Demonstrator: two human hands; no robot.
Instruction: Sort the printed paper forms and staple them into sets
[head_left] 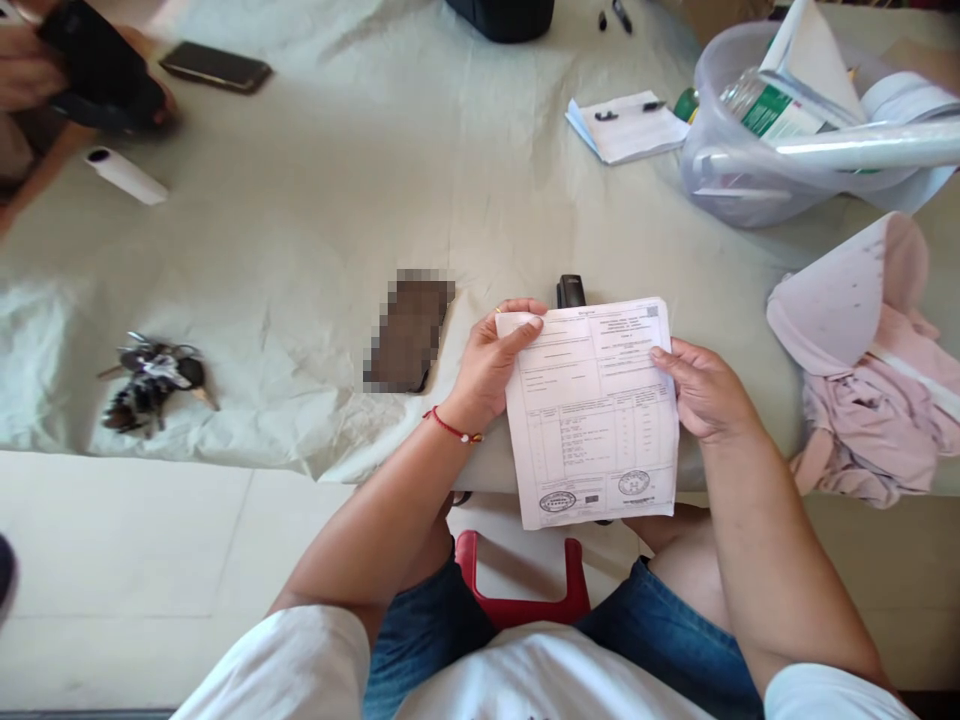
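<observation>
A sheaf of printed paper forms (pixel 592 410), with stamps along the bottom, is held up over the table's near edge. My left hand (pixel 499 355) grips its upper left corner, thumb on the front. On the right side, my right hand (pixel 705 385) pinches the edge between thumb and fingers. Just beyond the forms' top edge lies a black stapler-like object (pixel 571 290), partly hidden by them. A dark phone (pixel 409 335), blurred out by pixels, lies left of my left hand.
A bunch of keys (pixel 157 380) lies at left. Pink fabric (pixel 874 400) lies at right, below a clear plastic tub (pixel 720 185) of supplies and a paper stack (pixel 637 135). Another person's hand (pixel 30 75) holds a black device (pixel 105 70) near a second phone (pixel 216 66) and white roll (pixel 124 175).
</observation>
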